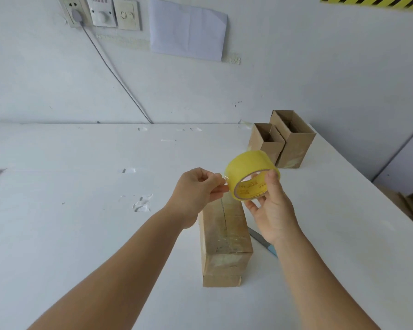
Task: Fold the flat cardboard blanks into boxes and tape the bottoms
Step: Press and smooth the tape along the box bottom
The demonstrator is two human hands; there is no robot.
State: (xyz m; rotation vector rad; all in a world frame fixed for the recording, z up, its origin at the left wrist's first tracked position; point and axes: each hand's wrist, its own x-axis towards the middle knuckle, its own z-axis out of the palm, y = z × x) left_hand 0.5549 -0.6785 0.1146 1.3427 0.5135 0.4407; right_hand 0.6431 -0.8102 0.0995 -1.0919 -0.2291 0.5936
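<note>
The white bench (81,234) is lying broadly open to the left, its right edge slanting past two upright open boxes (284,141). The printing inside the yellow tape roll (249,172) is too blurred to read. The right hand (270,206) is gripping the roll above the sealed box (224,239), while the left hand (198,189) is pinching the tape's loose end.
</note>
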